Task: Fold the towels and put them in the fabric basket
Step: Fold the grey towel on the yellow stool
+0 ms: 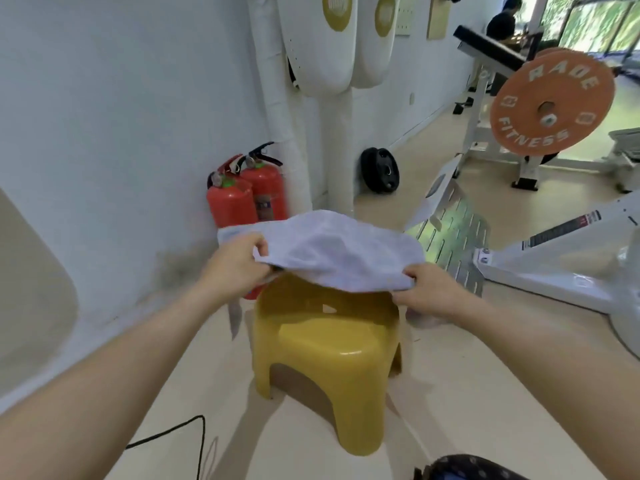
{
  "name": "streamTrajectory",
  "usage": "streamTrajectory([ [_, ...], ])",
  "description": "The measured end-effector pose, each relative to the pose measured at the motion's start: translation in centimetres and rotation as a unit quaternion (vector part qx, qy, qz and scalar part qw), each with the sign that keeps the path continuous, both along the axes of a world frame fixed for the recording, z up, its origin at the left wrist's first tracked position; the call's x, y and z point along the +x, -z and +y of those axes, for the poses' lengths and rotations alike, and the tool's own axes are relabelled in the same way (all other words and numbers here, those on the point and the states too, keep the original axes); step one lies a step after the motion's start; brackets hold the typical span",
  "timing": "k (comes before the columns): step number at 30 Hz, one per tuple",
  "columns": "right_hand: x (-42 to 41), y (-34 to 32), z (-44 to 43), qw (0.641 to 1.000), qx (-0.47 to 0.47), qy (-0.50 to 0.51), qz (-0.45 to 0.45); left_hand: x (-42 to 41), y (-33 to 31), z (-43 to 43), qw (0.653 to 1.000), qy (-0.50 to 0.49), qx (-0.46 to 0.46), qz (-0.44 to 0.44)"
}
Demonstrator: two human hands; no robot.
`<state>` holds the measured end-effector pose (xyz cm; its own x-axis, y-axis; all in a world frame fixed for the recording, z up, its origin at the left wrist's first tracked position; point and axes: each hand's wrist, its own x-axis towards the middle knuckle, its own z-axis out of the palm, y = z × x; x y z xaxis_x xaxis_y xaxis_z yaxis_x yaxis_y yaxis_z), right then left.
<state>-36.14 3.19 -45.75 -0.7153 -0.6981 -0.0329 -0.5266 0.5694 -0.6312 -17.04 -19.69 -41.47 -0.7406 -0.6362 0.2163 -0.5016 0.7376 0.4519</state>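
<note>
One white wall (104, 98) fills the space left of the hands, and pale floor (485, 393) spreads below and right of them. A white machine frame (554, 258) lies just right of the right hand, with an orange plate (550, 105) well beyond it, up and to the right. A yellow stool (329, 344) stands on the floor directly under and between the hands.

The towel (332, 254), pale and somewhat blurred, hangs in the air above the far part of the stool, stretched from one hand to the other. The left hand (239, 268) pinches its left edge, thumb on top. The right hand (429, 289) grips its near right corner, fingers curled round the cloth. The hands are well apart, the towel spanning the gap.

Two red extinguishers (246, 202) stand against the wall just beyond the left hand. A black plate (379, 169) leans by the wall farther off, beyond the towel. A thin black cable (194, 434) lies on the floor under the left forearm.
</note>
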Motion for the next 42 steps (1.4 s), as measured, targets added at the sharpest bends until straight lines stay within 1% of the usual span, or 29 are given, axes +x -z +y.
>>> streamTrajectory([
  [1,0.5,1.9,0.2,0.999,0.013,-0.014,-0.037,0.3,2.2,0.1,0.998,0.034,0.011,-0.045],
  [3,1.0,5.0,0.6,0.995,0.052,-0.041,-0.073,1.0,6.1,-0.1,0.983,0.107,-0.015,-0.149],
  [4,0.9,6.1,0.9,0.992,0.086,-0.064,-0.063,1.4,7.6,-0.2,0.968,0.135,-0.04,-0.208],
  [6,0.5,7.3,2.0,0.981,0.162,-0.106,-0.029,2.4,10.0,-0.6,0.944,0.153,-0.074,-0.284],
  [7,0.1,7.7,2.6,0.974,0.192,-0.117,-0.017,2.9,10.9,-1.0,0.941,0.148,-0.071,-0.295],
  [11,-1.5,9.9,5.7,0.947,0.296,-0.122,-0.001,4.9,12.5,-1.9,0.937,0.078,-0.058,-0.335],
  [13,-2.1,11.0,7.1,0.937,0.333,-0.11,0.017,5.8,12.6,-2.2,0.938,0.024,-0.061,-0.34],
  [14,-2.3,11.4,7.8,0.934,0.345,-0.091,0.028,6.3,12.7,-2.4,0.941,-0.008,-0.044,-0.335],
  [16,-2.9,11.8,9.0,0.937,0.345,-0.037,0.033,7.4,13.1,-3.2,0.952,-0.065,0.031,-0.298],
  [18,-3.5,12.0,9.8,0.938,0.346,0.026,0.027,8.1,13.5,-3.4,0.956,-0.124,0.155,-0.215],
  [19,-3.8,12.2,10.1,0.935,0.35,0.051,0.022,8.2,13.7,-3.2,0.946,-0.159,0.231,-0.161],
  [21,-4.4,12.5,10.7,0.934,0.346,0.093,0.014,8.3,13.2,-2.6,0.907,-0.21,0.362,-0.043],
  [22,-4.6,12.6,10.8,0.934,0.341,0.108,0.021,8.0,12.8,-2.4,0.886,-0.22,0.409,0.015],
  [23,-4.8,12.6,11.0,0.934,0.336,0.117,0.043,7.6,12.2,-2.4,0.869,-0.221,0.437,0.069],
  [24,-4.9,12.4,10.8,0.934,0.327,0.123,0.081,7.1,11.4,-2.2,0.867,-0.212,0.435,0.119],
  [25,-5.0,11.9,10.4,0.934,0.309,0.126,0.125,6.6,10.7,-2.0,0.883,-0.197,0.398,0.154],
  [26,-5.0,11.2,9.6,0.939,0.276,0.126,0.165,5.9,9.7,-1.5,0.909,-0.177,0.336,0.174],
  [27,-4.6,10.0,8.5,0.949,0.224,0.119,0.188,5.2,8.6,-0.9,0.933,-0.154,0.269,0.181],
  [28,-4.2,8.6,7.2,0.961,0.157,0.106,0.2,4.4,7.4,0.1,0.949,-0.125,0.22,0.189],
  [29,-3.4,7.0,5.7,0.971,0.088,0.086,0.205,3.7,6.4,1.3,0.956,-0.091,0.2,0.192],
  [30,-2.3,5.4,4.3,0.976,0.03,0.061,0.206,3.0,5.4,2.7,0.958,-0.05,0.209,0.19],
  [32,0.4,2.4,1.7,0.98,-0.042,-0.013,0.196,1.9,4.0,5.5,0.945,0.036,0.273,0.176],
  [33,2.0,0.9,0.5,0.979,-0.07,-0.055,0.181,1.5,3.7,6.6,0.93,0.074,0.316,0.172],
  [35,4.7,-1.2,-1.2,0.977,-0.128,-0.129,0.115,0.7,3.2,8.4,0.895,0.116,0.391,0.179],
  [36,5.6,-2.0,-1.6,0.975,-0.147,-0.154,0.068,0.4,3.1,9.0,0.885,0.124,0.405,0.194],
  [38,6.3,-3.1,-1.7,0.973,-0.157,-0.167,-0.026,-0.1,2.8,9.5,0.886,0.104,0.387,0.232],
  [39,6.3,-3.5,-1.4,0.973,-0.155,-0.166,-0.054,-0.2,2.8,9.5,0.885,0.088,0.384,0.247],
  [40,6.2,-3.8,-1.2,0.973,-0.152,-0.165,-0.061,-0.2,2.8,9.6,0.877,0.078,0.398,0.258],
  [42,6.2,-4.6,-0.8,0.973,-0.149,-0.17,-0.045,-0.2,2.9,9.8,0.849,0.084,0.445,0.27],
])
